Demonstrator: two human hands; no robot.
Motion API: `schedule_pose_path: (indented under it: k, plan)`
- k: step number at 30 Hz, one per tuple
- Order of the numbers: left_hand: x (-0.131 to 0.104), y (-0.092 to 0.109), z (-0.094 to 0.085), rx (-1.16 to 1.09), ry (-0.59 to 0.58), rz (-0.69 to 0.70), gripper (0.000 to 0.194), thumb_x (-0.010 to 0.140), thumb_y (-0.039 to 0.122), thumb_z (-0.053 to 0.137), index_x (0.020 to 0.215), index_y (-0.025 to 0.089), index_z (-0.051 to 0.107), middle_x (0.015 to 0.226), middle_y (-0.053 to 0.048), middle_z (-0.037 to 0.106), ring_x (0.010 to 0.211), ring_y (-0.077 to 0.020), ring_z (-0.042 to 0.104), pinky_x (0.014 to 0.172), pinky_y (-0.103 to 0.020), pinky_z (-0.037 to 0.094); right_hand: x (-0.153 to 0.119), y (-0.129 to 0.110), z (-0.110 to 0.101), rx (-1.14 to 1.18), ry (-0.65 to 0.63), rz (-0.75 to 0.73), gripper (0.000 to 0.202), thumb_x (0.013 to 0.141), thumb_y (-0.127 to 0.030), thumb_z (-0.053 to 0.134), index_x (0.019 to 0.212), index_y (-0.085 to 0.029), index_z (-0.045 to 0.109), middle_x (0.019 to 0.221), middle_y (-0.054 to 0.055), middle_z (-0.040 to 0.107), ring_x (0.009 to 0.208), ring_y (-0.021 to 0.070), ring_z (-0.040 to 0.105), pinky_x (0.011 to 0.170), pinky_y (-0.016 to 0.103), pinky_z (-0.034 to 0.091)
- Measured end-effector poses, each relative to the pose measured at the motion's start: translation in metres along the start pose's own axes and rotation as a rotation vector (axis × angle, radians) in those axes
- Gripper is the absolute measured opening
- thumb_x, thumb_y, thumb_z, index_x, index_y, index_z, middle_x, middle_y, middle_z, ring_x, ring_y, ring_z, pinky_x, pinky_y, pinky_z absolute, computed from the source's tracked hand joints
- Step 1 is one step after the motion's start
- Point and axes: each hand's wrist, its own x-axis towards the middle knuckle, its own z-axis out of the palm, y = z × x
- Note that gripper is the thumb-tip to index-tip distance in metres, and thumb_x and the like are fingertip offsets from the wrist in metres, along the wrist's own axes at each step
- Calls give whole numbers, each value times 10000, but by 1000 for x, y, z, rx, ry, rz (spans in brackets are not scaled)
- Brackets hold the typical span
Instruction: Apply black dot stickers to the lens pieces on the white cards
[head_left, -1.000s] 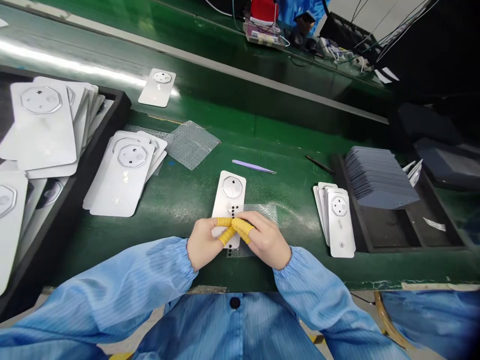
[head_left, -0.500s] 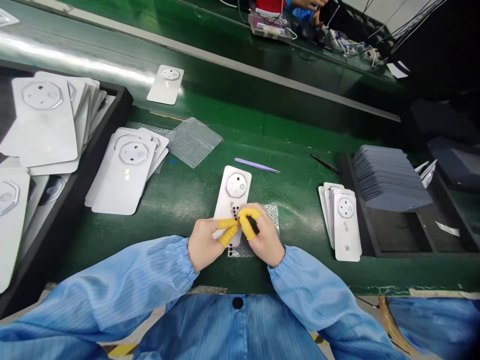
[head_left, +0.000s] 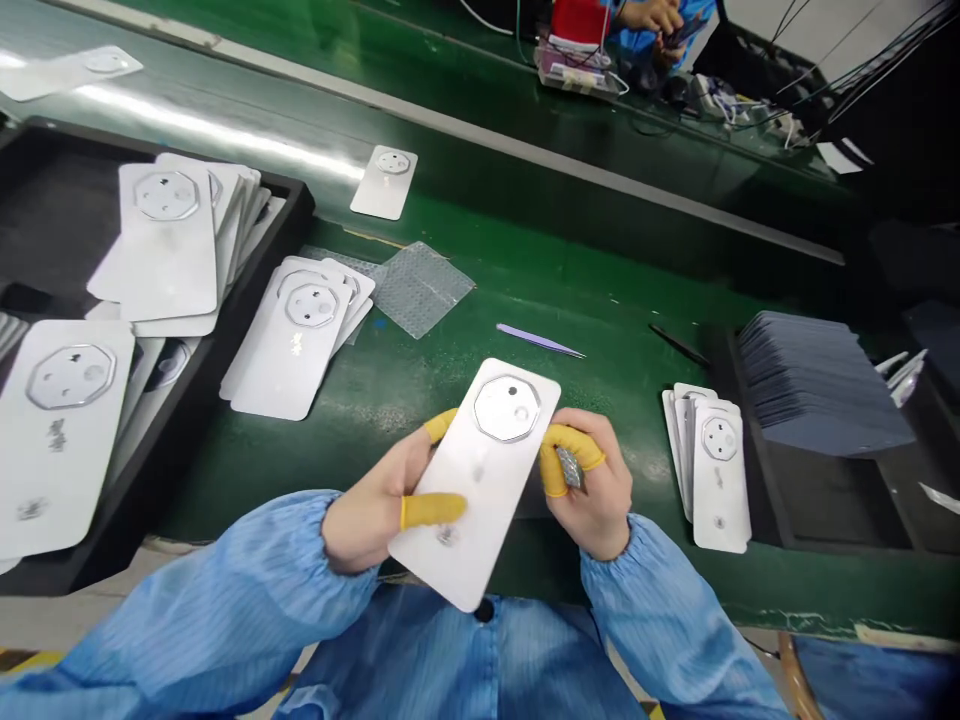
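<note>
A white panel (head_left: 487,480) with an octagonal ring and dark dots is held up, tilted, over the green bench. My left hand (head_left: 390,500) grips it at its lower left, thumb on its face and a finger behind. Yellow covers are on the fingertips of both hands. My right hand (head_left: 589,475) is curled beside the panel's right edge, pinching a crumpled piece of bubble wrap (head_left: 570,466). Whether the right fingers touch the panel is unclear. Beyond the panel lies a pair of purple tweezers (head_left: 540,341).
Left: a black tray (head_left: 217,400) of white panels, a panel stack (head_left: 289,350), and bubble wrap sheets (head_left: 424,289). Right: narrower panels (head_left: 720,480), a dark pen-like tool (head_left: 679,345), and a tray with grey cards (head_left: 817,380). Another person's hands (head_left: 656,18) show across the bench.
The panel has been lifted off the bench in my left hand. My right hand has moved right, now with the bubble wrap. The row of black dots no longer shows. The view has shifted.
</note>
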Motion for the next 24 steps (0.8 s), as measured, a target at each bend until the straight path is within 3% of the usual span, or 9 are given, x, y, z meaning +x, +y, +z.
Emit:
schedule_pose_path:
  k: [2, 4, 7, 9, 14, 20, 24]
  plan:
    - [9, -1, 10, -32, -16, 29, 761, 623, 264, 801, 1305, 223, 467, 1127, -109, 698, 787, -239, 711, 591, -275, 577, 7, -2, -4, -55, 64, -20, 249, 838, -74, 590, 1047, -209, 585, 953, 59, 610, 868, 177, 602, 724, 308, 523]
    - [19, -4, 14, 1, 38, 76, 689, 614, 245, 792, 1234, 209, 494, 1094, -95, 704, 817, -242, 706, 609, -278, 578, 11, 1, -7, -102, 79, -22, 247, 841, -72, 583, 1050, -203, 590, 966, 66, 613, 882, 185, 607, 735, 326, 527]
    - [29, -12, 13, 121, 128, 144, 712, 678, 214, 736, 1303, 218, 395, 1197, -102, 650, 881, -237, 695, 643, -286, 583, 12, 7, -8, -175, 146, -3, 244, 839, -41, 571, 1026, -193, 607, 971, 74, 613, 890, 189, 612, 744, 341, 533]
    - [30, -17, 14, 190, 120, 205, 734, 731, 201, 697, 1359, 229, 319, 1286, -114, 589, 969, -245, 675, 705, -299, 586, 11, 7, -6, -178, 181, 8, 245, 829, -38, 595, 1022, -188, 614, 963, 76, 616, 880, 187, 615, 733, 340, 538]
    - [24, -25, 20, 241, 46, 288, 612, 822, 193, 621, 1356, 248, 328, 1320, -110, 565, 1076, -245, 640, 802, -299, 578, 3, -1, 5, -108, 77, -43, 331, 848, -82, 609, 1147, -221, 586, 1011, 84, 652, 920, 207, 633, 725, 365, 557]
    - [19, -30, 19, 273, 100, 330, 630, 816, 167, 634, 1365, 273, 344, 1308, -97, 588, 1100, -263, 641, 808, -299, 588, -5, -1, 4, -181, -33, -108, 345, 858, -179, 582, 1196, -251, 582, 1210, 111, 626, 1097, 257, 599, 917, 508, 512]
    - [18, -33, 16, 326, 137, 358, 677, 774, 121, 668, 1369, 298, 397, 1320, -66, 597, 1096, -275, 647, 853, -327, 580, -6, -6, 3, -176, -78, -100, 352, 875, -249, 540, 1225, -223, 567, 1271, 142, 595, 1149, 288, 583, 950, 541, 492]
